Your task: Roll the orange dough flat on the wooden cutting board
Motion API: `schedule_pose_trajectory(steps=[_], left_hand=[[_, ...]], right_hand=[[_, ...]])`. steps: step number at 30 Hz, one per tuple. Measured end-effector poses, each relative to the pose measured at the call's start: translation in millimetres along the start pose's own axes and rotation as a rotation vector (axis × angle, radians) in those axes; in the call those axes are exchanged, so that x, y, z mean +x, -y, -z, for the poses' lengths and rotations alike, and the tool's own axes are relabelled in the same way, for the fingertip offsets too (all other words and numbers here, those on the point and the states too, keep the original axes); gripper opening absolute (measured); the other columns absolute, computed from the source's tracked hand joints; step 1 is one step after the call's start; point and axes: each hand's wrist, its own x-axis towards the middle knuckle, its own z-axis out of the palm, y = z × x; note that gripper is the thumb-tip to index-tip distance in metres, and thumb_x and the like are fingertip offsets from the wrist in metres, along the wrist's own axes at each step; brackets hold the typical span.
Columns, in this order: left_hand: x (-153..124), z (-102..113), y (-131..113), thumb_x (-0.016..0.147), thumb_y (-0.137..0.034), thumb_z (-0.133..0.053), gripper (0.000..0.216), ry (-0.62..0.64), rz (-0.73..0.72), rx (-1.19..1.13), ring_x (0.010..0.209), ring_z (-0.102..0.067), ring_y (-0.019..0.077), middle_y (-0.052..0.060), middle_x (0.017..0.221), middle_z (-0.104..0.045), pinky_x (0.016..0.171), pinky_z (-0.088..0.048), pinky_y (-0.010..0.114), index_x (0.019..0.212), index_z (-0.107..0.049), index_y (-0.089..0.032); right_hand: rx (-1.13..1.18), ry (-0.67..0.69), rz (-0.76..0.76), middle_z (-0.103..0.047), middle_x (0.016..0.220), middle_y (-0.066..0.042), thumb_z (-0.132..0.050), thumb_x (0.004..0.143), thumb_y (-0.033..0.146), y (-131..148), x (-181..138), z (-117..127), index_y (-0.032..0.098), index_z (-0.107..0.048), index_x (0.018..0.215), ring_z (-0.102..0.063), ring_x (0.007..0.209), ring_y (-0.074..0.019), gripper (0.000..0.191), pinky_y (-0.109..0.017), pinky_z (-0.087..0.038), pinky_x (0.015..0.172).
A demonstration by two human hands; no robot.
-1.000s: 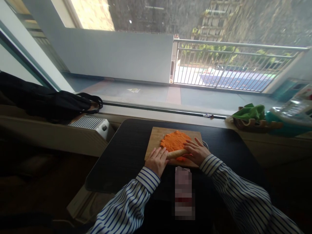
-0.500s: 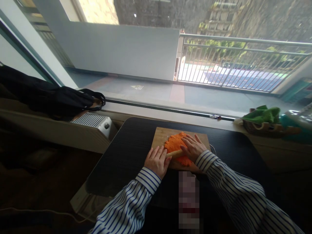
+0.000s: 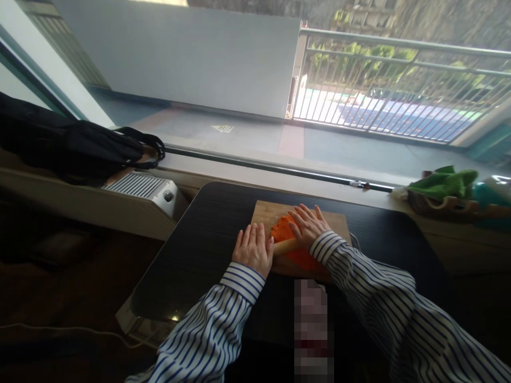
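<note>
A wooden rolling pin (image 3: 285, 246) lies across a flattened orange doughy sheet (image 3: 281, 227), which rests on a wooden board (image 3: 262, 211). My left hand (image 3: 253, 249) lies palm down over the pin's left end, fingers stretched forward. On the pin's right part, my right hand (image 3: 308, 225) is also flat, its fingers extended and slightly spread over the orange sheet. Neither hand wraps around the pin. Both ends of the pin are hidden under my hands, and my right hand and sleeve cover part of the sheet.
The board lies on a dark table (image 3: 191, 239) by a large window. A white slatted unit (image 3: 146, 189) and a black bag (image 3: 88, 151) are at the left. A green cloth (image 3: 447, 183) lies on a basket-like holder at the right. A thin cable (image 3: 80, 330) runs lower left.
The view has tilted down slightly. My right hand has shifted left along the pin, and my left hand has moved slightly left and forward over its end. Both stay flat.
</note>
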Motion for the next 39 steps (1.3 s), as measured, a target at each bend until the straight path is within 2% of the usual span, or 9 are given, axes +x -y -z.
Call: schedule_pose_trajectory(steps=[2, 8, 14, 18, 25, 28, 31, 35, 39], left_hand=[[7.7, -0.3, 2.0, 0.089, -0.036, -0.029, 0.051, 0.019, 0.019, 0.007, 0.12, -0.042, 0.0288, 0.018, 0.126, -0.051, 0.102, -0.029, 0.045, 0.127, -0.044, -0.006], [18.8, 0.7, 5.1, 0.088, -0.034, -0.031, 0.051, -0.02, 0.022, 0.056, 0.128, -0.031, 0.0292, 0.019, 0.137, -0.036, 0.104, -0.024, 0.046, 0.129, -0.042, -0.006], [-2.7, 5.9, -0.5, 0.088, -0.035, -0.03, 0.053, 0.012, -0.052, 0.037, 0.129, -0.028, 0.0289, 0.019, 0.138, -0.034, 0.104, -0.024, 0.047, 0.13, -0.039, -0.005], [-10.7, 7.8, -3.9, 0.088, -0.036, -0.031, 0.053, 0.012, -0.064, 0.034, 0.129, -0.028, 0.0291, 0.019, 0.138, -0.033, 0.104, -0.023, 0.047, 0.13, -0.039, -0.005], [19.7, 1.4, 6.7, 0.087, -0.034, -0.031, 0.053, 0.063, 0.022, 0.032, 0.129, -0.028, 0.0286, 0.019, 0.138, -0.034, 0.105, -0.022, 0.047, 0.131, -0.038, -0.006], [33.8, -0.9, 11.4, 0.087, -0.034, -0.031, 0.053, 0.088, 0.044, 0.031, 0.13, -0.027, 0.0279, 0.017, 0.139, -0.033, 0.105, -0.021, 0.048, 0.133, -0.036, -0.008], [44.7, -1.4, 14.5, 0.087, -0.036, -0.031, 0.053, 0.098, 0.061, 0.028, 0.13, -0.026, 0.027, 0.016, 0.14, -0.033, 0.105, -0.02, 0.048, 0.134, -0.034, -0.011], [55.1, -0.6, 16.8, 0.087, -0.038, -0.03, 0.054, 0.106, 0.082, 0.021, 0.13, -0.026, 0.0257, 0.014, 0.139, -0.035, 0.105, -0.02, 0.048, 0.134, -0.033, -0.013], [53.2, 0.6, 17.0, 0.088, -0.039, -0.028, 0.053, 0.14, 0.079, 0.027, 0.13, -0.027, 0.0253, 0.014, 0.138, -0.036, 0.105, -0.021, 0.048, 0.134, -0.034, -0.013]], right_hand=[[0.017, 0.012, -0.002, -0.037, 0.138, -0.007, -0.019, 0.091, 0.043, -0.3, 9.0, 0.4, 0.021, -0.038, 0.132, -0.021, 0.131, -0.0236, 0.05, -0.053, -0.006, 0.106], [0.024, -0.021, -0.003, -0.039, 0.137, -0.006, -0.021, 0.09, 0.044, -1.2, 20.1, -1.6, 0.022, -0.04, 0.13, -0.022, 0.131, -0.0237, 0.049, -0.053, -0.007, 0.105], [-0.028, 0.031, 0.004, -0.033, 0.141, -0.009, -0.018, 0.09, 0.048, 1.0, -5.9, -2.1, 0.019, -0.035, 0.133, -0.019, 0.132, -0.0249, 0.055, -0.052, -0.007, 0.105], [-0.058, 0.018, 0.019, -0.032, 0.141, -0.01, -0.015, 0.09, 0.048, 1.4, -15.5, -2.9, 0.018, -0.035, 0.134, -0.018, 0.132, -0.0247, 0.056, -0.051, -0.006, 0.106], [-0.014, 0.063, -0.056, -0.027, 0.144, -0.008, -0.018, 0.09, 0.046, -0.7, 21.0, -2.1, 0.021, -0.031, 0.135, -0.013, 0.133, -0.0234, 0.053, -0.054, -0.004, 0.105], [0.005, 0.023, -0.095, -0.027, 0.143, -0.008, -0.021, 0.089, 0.045, -1.0, 31.8, -2.5, 0.018, -0.031, 0.135, -0.013, 0.133, -0.023, 0.054, -0.054, -0.004, 0.105], [0.027, -0.037, -0.126, -0.029, 0.142, -0.008, -0.02, 0.089, 0.044, -0.6, 36.7, -2.2, 0.016, -0.031, 0.134, -0.014, 0.133, -0.0228, 0.054, -0.053, -0.006, 0.105], [0.045, -0.041, -0.157, -0.032, 0.141, -0.01, -0.021, 0.089, 0.042, 1.2, 42.5, 1.6, 0.014, -0.031, 0.133, -0.018, 0.131, -0.0243, 0.054, -0.052, -0.007, 0.105], [0.066, -0.046, -0.153, -0.034, 0.139, -0.01, -0.023, 0.089, 0.041, 3.6, 39.6, 3.9, 0.014, -0.035, 0.132, -0.02, 0.131, -0.0236, 0.051, -0.05, -0.011, 0.105]])
